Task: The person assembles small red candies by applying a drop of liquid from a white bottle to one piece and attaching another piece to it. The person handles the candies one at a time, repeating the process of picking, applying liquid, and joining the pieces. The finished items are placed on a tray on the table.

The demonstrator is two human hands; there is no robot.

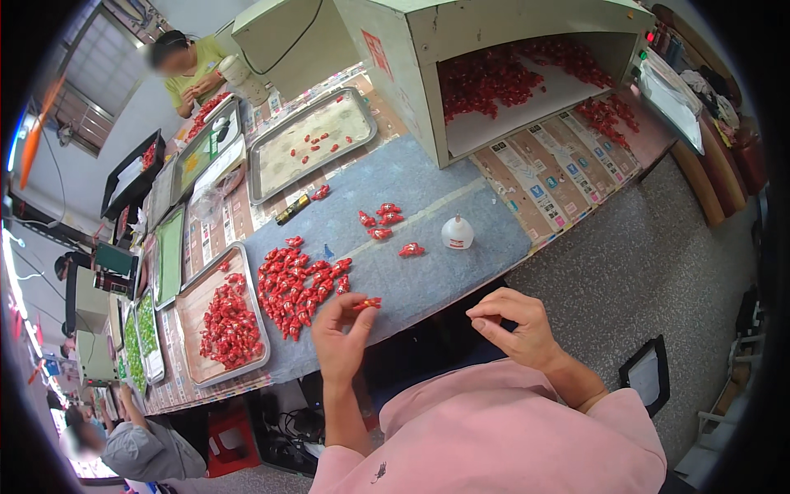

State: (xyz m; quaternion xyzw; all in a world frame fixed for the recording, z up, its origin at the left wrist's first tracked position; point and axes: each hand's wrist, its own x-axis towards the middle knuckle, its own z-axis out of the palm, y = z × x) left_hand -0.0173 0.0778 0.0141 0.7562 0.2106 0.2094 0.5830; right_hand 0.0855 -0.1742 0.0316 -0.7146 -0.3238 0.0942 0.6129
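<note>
My left hand [342,333] is closed in a pinch on a small red figurine [369,303] with a bit of yellow on it, just above the front edge of the blue mat. My right hand [518,322] is held apart to the right, thumb and fingertips pressed together; whether anything tiny is between them cannot be made out. Beside my left hand lies a heap of red figurines [290,284] on the blue mat [341,224]. Several more figurines [387,216] lie farther back, near a white squeeze bottle [457,233].
To the left, a metal tray [264,362] holds more red figurines. Behind it stands another tray [368,123] with a few red pieces. A cream metal cabinet [395,74] with red pieces inside stands at the back right. Other people [194,74] sit around the table.
</note>
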